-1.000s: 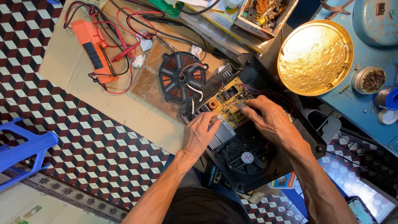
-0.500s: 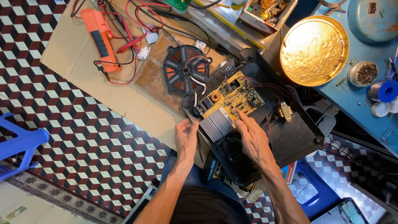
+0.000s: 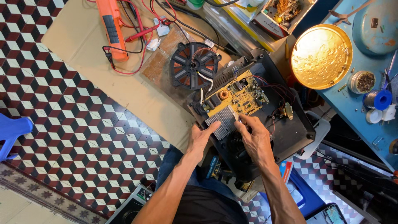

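Centre frame, both hands work the finned heatsink (image 3: 222, 123) on the yellow circuit board (image 3: 236, 96). The left hand (image 3: 202, 137) lies flat and released against its lower-left edge; the right hand (image 3: 256, 138) pinches its right end. A careless tug could strain the white wires (image 3: 207, 81) to the coil (image 3: 195, 65).

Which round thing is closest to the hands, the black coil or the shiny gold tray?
The black coil. It lies just beyond the circuit board, while the gold tray sits farther off on the blue bench.
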